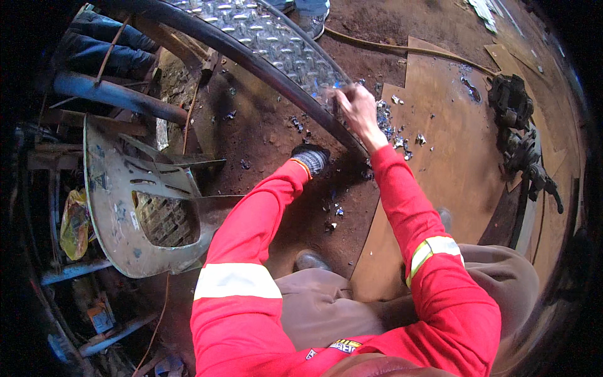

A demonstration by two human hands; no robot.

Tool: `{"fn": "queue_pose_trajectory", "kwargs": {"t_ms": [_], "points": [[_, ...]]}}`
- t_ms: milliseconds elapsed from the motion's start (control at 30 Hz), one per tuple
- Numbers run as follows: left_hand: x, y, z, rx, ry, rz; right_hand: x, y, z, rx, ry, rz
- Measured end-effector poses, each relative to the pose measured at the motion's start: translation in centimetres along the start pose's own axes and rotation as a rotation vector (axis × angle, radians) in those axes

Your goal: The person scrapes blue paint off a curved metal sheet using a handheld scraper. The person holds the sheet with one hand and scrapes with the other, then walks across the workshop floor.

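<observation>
A diamond-patterned metal plate [270, 47] with a dark tubular metal rim [251, 53] slants down from the top toward the middle. My right hand [361, 113], bare, is at the plate's near corner. Its fingers are curled in and slightly blurred, and what they hold, if anything, is too small to make out. My left hand [312, 158] wears a grey and black knit glove with an orange cuff. It is low beside the rim's near side, its fingers dark and in shadow. Shiny blue and silver scraps [392, 132] lie on the ground beside my right hand.
A worn plastic chair [113, 213] lies at the left, near blue metal bars [119, 94]. Flat brown sheets [440, 151] cover ground at the right, with a dark machine part [521, 138] on their far side. A hose [402, 47] crosses behind. Another person's shoe [312, 25] shows at the top.
</observation>
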State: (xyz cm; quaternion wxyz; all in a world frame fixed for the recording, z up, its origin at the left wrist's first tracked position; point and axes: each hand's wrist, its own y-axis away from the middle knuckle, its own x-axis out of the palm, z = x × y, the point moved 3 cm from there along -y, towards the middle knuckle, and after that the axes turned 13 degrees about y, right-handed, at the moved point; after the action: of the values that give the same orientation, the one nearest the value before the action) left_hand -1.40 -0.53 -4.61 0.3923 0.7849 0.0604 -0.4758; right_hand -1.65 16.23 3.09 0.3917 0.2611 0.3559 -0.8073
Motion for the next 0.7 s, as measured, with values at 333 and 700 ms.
{"fn": "queue_pose_trajectory", "kwargs": {"t_ms": [333, 700], "points": [[-2.2, 0.6, 0.1, -0.002, 0.065, -0.019, -2.7, -19.7, 16.3, -0.327, -0.178, -0.117], [-0.8, 2.4, 1.8, 0.007, 0.044, -0.097, -2.1, -20.8, 16.6, -0.495, 0.194, 0.013]]}}
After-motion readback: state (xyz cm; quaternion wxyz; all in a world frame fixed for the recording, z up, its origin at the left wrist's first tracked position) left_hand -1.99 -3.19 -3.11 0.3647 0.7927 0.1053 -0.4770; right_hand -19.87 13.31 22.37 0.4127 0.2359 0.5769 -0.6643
